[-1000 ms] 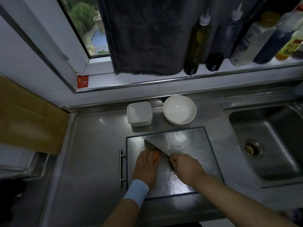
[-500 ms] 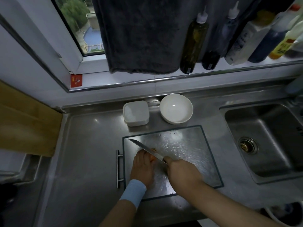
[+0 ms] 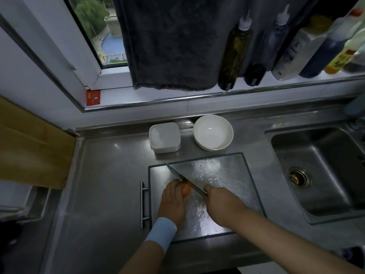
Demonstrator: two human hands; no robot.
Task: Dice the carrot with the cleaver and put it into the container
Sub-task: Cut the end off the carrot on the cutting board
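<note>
Slicing looks to be in hand: the left hand point(image 3: 172, 202) curls over the carrot point(image 3: 186, 189), pinning it to the steel cutting board point(image 3: 227, 175); the right hand point(image 3: 221, 204) wraps the cleaver point(image 3: 181, 177) handle, blade across the carrot; next, probably a downward press clear of the fingertips; the white container point(image 3: 165, 138) stands beyond the board.

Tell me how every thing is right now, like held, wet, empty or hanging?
carrot, lying on the cutting board, pressed under the left hand.
cleaver, gripped by the right hand, blade against the carrot.
cutting board, flat on the counter, wet.
square container, upright, no carrot visible in it.
white bowl, upright, no carrot in it.
towel, hanging by the window.
</note>
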